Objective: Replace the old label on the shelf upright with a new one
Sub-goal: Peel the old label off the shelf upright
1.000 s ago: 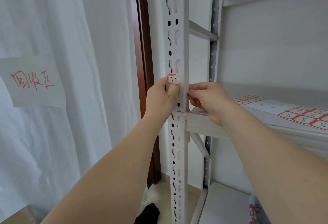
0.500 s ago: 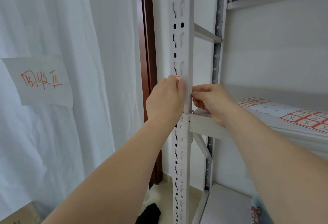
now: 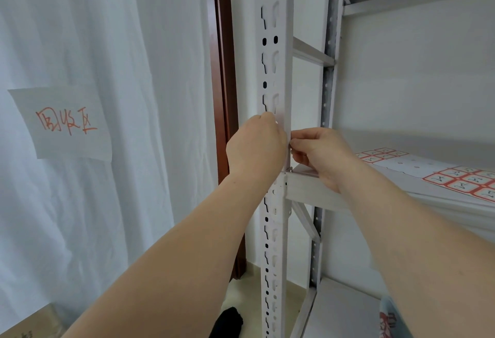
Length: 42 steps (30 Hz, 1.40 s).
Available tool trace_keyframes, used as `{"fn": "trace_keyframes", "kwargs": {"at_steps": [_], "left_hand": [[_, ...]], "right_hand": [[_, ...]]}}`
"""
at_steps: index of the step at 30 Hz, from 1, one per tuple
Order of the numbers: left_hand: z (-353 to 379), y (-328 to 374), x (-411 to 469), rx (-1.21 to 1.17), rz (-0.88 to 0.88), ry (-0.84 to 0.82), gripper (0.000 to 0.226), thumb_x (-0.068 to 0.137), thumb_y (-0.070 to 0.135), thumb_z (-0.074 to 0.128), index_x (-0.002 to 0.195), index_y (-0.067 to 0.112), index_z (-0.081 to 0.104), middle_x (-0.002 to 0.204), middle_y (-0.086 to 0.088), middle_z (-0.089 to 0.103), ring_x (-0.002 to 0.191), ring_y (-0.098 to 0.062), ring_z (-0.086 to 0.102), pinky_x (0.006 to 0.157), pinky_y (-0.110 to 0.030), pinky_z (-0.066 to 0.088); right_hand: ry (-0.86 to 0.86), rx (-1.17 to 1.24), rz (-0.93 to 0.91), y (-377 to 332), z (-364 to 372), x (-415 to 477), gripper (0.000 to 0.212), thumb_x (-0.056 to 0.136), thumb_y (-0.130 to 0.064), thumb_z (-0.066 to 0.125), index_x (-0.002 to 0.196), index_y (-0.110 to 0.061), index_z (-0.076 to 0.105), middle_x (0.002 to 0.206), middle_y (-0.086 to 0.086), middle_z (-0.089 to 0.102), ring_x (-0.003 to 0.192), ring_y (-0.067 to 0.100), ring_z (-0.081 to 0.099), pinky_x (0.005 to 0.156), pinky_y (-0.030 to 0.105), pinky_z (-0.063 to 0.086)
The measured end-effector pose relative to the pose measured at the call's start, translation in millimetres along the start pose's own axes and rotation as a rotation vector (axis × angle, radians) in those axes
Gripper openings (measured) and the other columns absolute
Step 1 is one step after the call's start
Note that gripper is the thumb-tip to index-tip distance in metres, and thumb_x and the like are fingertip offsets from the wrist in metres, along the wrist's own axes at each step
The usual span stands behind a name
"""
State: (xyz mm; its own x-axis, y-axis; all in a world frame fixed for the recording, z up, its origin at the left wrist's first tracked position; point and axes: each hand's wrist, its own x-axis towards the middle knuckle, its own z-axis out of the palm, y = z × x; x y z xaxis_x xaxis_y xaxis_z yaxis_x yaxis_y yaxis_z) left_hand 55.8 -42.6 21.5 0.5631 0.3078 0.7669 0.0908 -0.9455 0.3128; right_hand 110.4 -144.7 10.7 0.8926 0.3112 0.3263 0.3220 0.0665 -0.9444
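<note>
Item: left hand (image 3: pixel 255 145), arm reaching up from the lower left, is lying curled against the front face of the white slotted shelf upright (image 3: pixel 276 75), knuckles toward the camera, fingertips pressing on the metal just above the shelf beam (image 3: pixel 313 190); the fingers are bunching together, and whether they are pinching anything cannot be told, since the hand's back is covering them. Item: right hand (image 3: pixel 318 154), arm coming in from the lower right, is sitting just beside the upright's right edge, thumb and forefinger closing together at that edge in a pinch; what, if anything, is lying between them is too small to make out. The two hands are nearly touching across the upright's corner. Item: label on the upright is not showing; the spot the hands are working at is being hidden wholly by the left hand. Item: sheet of red-bordered labels (image 3: pixel 466 181) is lying flat on the shelf board to the right, well apart from the hands, partly cut off by the frame edge; its handwriting is unreadable. Item: white paper sign (image 3: pixel 64 123) with red handwritten characters is hanging on the white curtain (image 3: pixel 134 43) to the left. Item: dark object (image 3: pixel 227 324) on the floor beside the upright's foot, identity unclear, partly cut off.
</note>
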Motion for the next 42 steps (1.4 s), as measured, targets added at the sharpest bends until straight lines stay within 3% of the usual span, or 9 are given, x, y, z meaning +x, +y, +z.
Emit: {"fn": "trace_keyframes", "kwargs": {"at_steps": [3,9,14,20,22,26,33,39,42], "left_hand": [[1,-5,1,-0.128,0.024,0.009,0.036,0.093,0.016,0.037,0.06,0.018,0.025,0.06,0.004,0.033,0.052,-0.012,0.029,0.047,-0.03,0.018],[5,-15,0,-0.316,0.046,0.024,0.025,0.091,0.013,0.043,0.067,0.007,0.042,0.059,0.0,0.04,0.06,-0.02,0.035,0.053,-0.032,0.028],[4,-19,-2,-0.41,-0.02,0.014,0.022,0.088,0.011,0.045,0.067,0.005,0.046,0.053,0.004,0.039,0.053,-0.014,0.032,0.048,-0.022,0.027],[1,-26,-3,-0.587,-0.14,0.018,0.021,0.087,0.009,0.044,0.076,-0.006,0.052,0.075,-0.02,0.063,0.07,-0.033,0.061,0.06,-0.034,0.047],[-1,-31,-3,-0.689,-0.192,0.01,0.02,0.087,0.008,0.044,0.077,-0.006,0.053,0.082,-0.022,0.064,0.074,-0.03,0.064,0.066,-0.035,0.056],[-8,-36,-5,-0.758,-0.2,-0.003,0.018,0.091,0.009,0.05,0.082,0.001,0.063,0.083,-0.013,0.066,0.08,-0.024,0.061,0.064,-0.022,0.058],[-20,-29,-10,-0.8,-0.183,-0.072,0.017,0.092,0.016,0.057,0.079,0.019,0.067,0.08,-0.006,0.07,0.079,-0.019,0.066,0.061,-0.017,0.054],[-33,-23,-17,-0.788,-0.135,-0.128,0.02,0.09,0.015,0.058,0.074,0.024,0.067,0.07,0.005,0.067,0.07,-0.006,0.063,0.066,-0.023,0.058],[-38,-21,-21,-0.828,-0.134,-0.154,0.018,0.09,0.013,0.059,0.077,0.021,0.069,0.069,0.005,0.065,0.065,-0.002,0.061,0.062,-0.02,0.056]], "right_hand": [[-0.007,-0.002,0.002,0,0,0,0.033,0.085,0.005,0.052,0.069,-0.018,0.071,0.062,0.002,0.057,0.062,0.017,0.045,0.074,0.032,0.041],[-0.019,-0.005,0.004,0,0,0,0.033,0.086,0.004,0.052,0.073,-0.019,0.072,0.079,0.011,0.06,0.074,0.021,0.047,0.077,0.032,0.042],[-0.018,-0.016,-0.003,1,0,0,0.034,0.085,0.003,0.053,0.07,-0.02,0.073,0.078,0.011,0.059,0.073,0.021,0.046,0.077,0.032,0.043],[-0.013,-0.012,0.001,-2,0,-3,0.032,0.086,0.003,0.053,0.073,-0.02,0.072,0.072,0.009,0.055,0.071,0.019,0.045,0.077,0.03,0.041],[0.003,0.02,0.008,-2,0,-3,0.031,0.086,0.003,0.053,0.077,-0.02,0.071,0.068,0.004,0.056,0.07,0.018,0.046,0.079,0.03,0.044],[0.07,0.024,-0.017,-1,0,-3,0.026,0.081,-0.001,0.059,0.092,-0.024,0.064,0.067,0.003,0.058,0.068,0.019,0.052,0.086,0.039,0.051],[-0.027,0.266,-0.053,-12,-1,-21,0.014,0.079,0.003,0.069,0.079,-0.011,0.065,0.07,0.003,0.063,0.054,0.007,0.059,0.054,0.014,0.05],[-0.162,0.297,-0.05,-17,7,-34,0.01,0.079,-0.005,0.07,0.079,-0.015,0.069,0.08,0.005,0.068,0.062,0.008,0.061,0.058,0.018,0.051],[-0.139,0.312,-0.062,-20,13,-41,0.012,0.08,-0.005,0.07,0.076,-0.016,0.069,0.072,-0.002,0.07,0.063,0.006,0.063,0.059,0.017,0.051]]}}
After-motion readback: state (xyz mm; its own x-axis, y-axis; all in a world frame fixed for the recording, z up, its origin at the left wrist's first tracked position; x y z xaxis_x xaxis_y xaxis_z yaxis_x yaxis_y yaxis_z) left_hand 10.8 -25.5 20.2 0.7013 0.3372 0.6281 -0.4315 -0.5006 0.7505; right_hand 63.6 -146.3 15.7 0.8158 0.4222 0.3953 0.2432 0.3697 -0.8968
